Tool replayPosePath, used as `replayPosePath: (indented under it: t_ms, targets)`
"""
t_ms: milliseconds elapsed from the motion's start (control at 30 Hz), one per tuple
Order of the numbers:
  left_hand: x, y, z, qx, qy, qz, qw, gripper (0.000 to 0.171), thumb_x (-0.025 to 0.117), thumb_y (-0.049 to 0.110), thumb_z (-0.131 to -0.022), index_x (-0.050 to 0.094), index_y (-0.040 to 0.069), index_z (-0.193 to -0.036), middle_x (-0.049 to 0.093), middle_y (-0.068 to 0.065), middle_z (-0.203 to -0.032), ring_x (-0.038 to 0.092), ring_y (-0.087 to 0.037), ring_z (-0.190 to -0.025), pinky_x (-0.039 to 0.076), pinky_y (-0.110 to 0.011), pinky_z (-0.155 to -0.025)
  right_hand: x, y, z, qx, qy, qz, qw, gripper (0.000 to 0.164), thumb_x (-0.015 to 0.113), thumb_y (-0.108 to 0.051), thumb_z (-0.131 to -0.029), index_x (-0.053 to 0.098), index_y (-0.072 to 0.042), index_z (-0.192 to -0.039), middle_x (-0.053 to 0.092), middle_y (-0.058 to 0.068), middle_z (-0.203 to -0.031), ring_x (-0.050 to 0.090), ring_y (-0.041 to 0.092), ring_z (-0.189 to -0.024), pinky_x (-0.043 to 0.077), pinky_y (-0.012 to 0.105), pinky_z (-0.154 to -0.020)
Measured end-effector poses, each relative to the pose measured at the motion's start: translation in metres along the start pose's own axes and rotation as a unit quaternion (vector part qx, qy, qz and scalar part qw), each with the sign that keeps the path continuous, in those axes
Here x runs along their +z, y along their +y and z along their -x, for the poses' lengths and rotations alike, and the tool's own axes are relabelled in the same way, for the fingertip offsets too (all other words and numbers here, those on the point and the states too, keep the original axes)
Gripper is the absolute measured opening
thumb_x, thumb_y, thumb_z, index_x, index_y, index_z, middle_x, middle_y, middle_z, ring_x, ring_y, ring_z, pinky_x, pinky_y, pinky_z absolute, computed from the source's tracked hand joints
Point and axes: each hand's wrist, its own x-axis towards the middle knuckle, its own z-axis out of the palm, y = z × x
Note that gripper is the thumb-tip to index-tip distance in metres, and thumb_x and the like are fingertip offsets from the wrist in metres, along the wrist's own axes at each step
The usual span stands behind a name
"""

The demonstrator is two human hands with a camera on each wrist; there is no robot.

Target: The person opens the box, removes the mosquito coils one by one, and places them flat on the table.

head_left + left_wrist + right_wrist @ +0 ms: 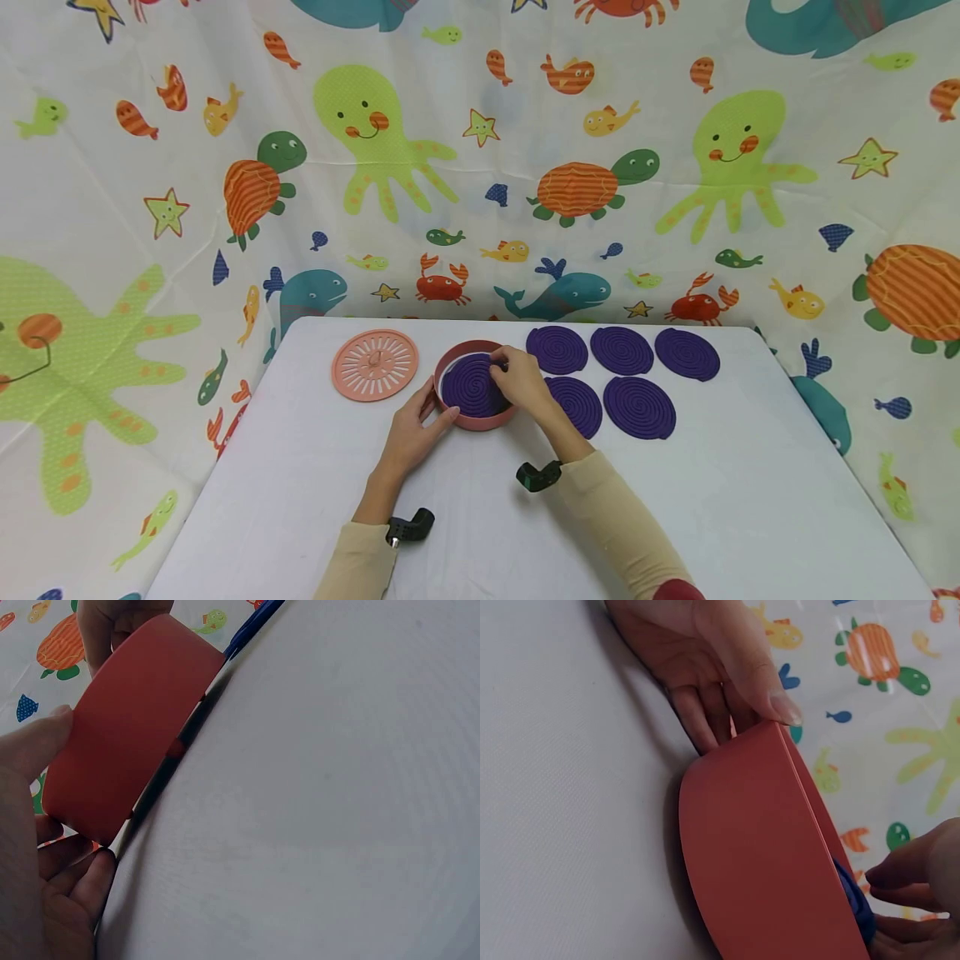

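A round salmon-pink mosquito coil box (481,423) stands uncovered at the far middle of the table. Inside it lies a purple mosquito coil (472,385), its spiral face up. My left hand (411,431) holds the box from the left, thumb at the near rim and fingers against the outer wall. At the coil's right edge, my right hand (519,383) pinches it with curled fingers, partly hiding that edge. The right wrist view shows a bit of the coil (855,900) above the rim beside these fingers. Left of the box lies its slotted round pink lid (360,377).
Several more purple coils (639,407) lie in two rows right of the box, the nearest partly behind the right forearm. White cloth covers the table (750,500). A curtain (480,250) printed with sea animals hangs behind the table's far edge.
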Motion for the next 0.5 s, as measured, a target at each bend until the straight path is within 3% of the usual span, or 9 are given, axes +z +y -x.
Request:
replayPosePath:
  t_ms: [233,500]
  targets:
    - [0.0004,-0.0009,-0.0007,0.001,-0.001,0.002,1.0000,0.085,0.075,0.041,-0.089,0.037,0.003,-0.154,0.042,-0.015,-0.157,0.048,-0.026,-0.141,0.045,-0.029,-0.113,-0.0034,0.0054,0.0006,-0.008,0.006,-0.011,1.000,0.018,0.065,-0.010,-0.094,0.073,-0.006,-0.110,0.075,0.010,-0.113,0.069,0.026,-0.106,0.060,0.043,-0.093]
    - [0.0006,-0.0025,-0.0013,-0.002,-0.002,0.000,1.0000,0.085,0.074,0.043,-0.089,0.037,0.004,-0.154,0.042,-0.014,-0.158,0.049,-0.026,-0.141,0.046,-0.029,-0.112,-0.0053,0.0053,0.0014,0.000,-0.003,-0.023,1.000,0.016,0.067,-0.011,-0.093,0.074,-0.008,-0.108,0.075,0.009,-0.112,0.069,0.025,-0.107,0.059,0.044,-0.095]
